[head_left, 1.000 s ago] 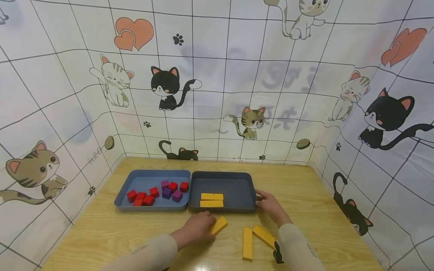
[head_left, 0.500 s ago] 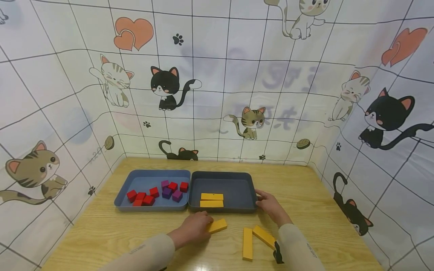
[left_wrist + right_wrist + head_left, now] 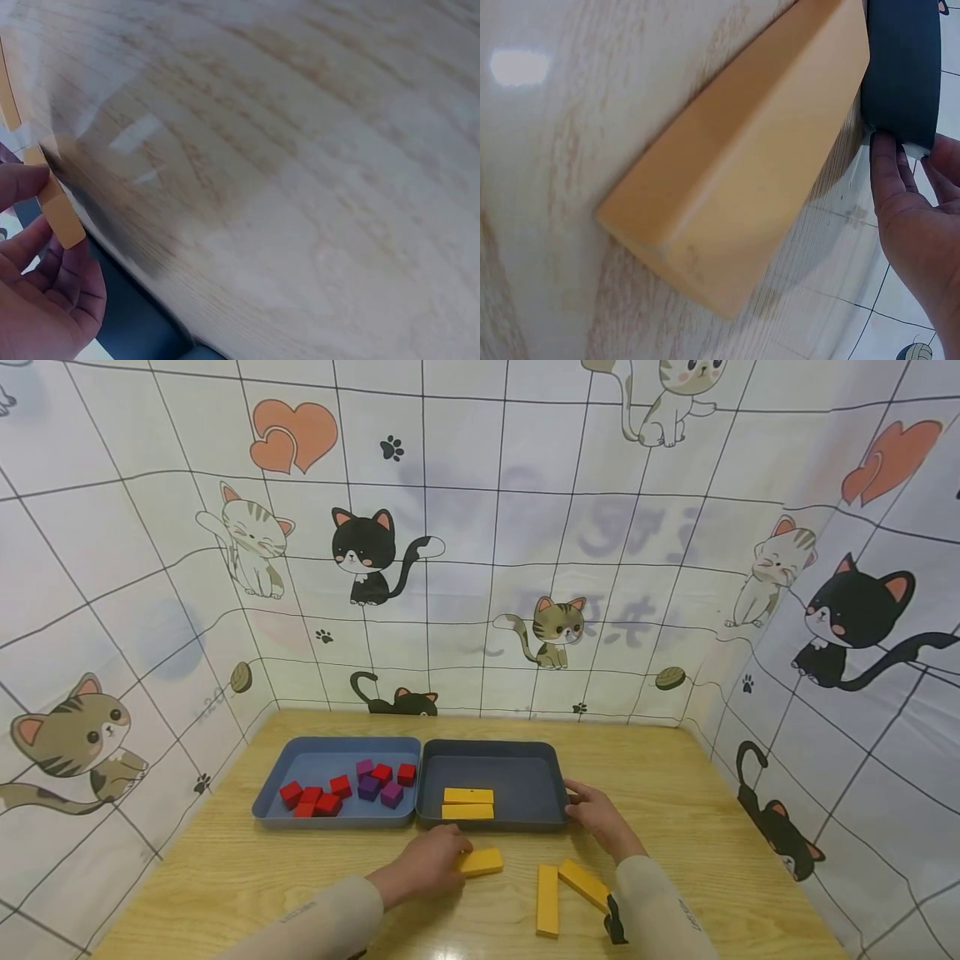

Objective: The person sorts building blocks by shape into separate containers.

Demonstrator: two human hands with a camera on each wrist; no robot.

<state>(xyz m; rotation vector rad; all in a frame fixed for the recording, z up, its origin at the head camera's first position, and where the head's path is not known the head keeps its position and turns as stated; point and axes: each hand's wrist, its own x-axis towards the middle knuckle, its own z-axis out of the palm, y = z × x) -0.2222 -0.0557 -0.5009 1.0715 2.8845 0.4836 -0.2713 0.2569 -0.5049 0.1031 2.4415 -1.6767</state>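
Observation:
Between the thumb and fingers of my left hand (image 3: 425,865) is a yellow block (image 3: 482,862), long and flat, just in front of the dark grey tray. The left wrist view shows the thumb on one side of this block (image 3: 63,217) and fingers on the other. My right hand (image 3: 602,822) grips the right edge of the dark grey tray (image 3: 525,778); in the right wrist view its fingers and thumb close on the tray's corner (image 3: 904,82). Two yellow blocks (image 3: 468,803) lie side by side inside that tray.
A blue-grey tray (image 3: 315,752) touches the dark one on its left and holds several red and purple cubes (image 3: 369,787). Two more yellow blocks, one straight (image 3: 547,900) and one slanted (image 3: 584,883), lie near my right sleeve. A cat-patterned curtain (image 3: 480,535) encloses the wooden table.
The yellow block in my left hand has turned from slanted to nearly parallel with the tray's front edge. My left hand has shifted slightly left; my right hand stays put.

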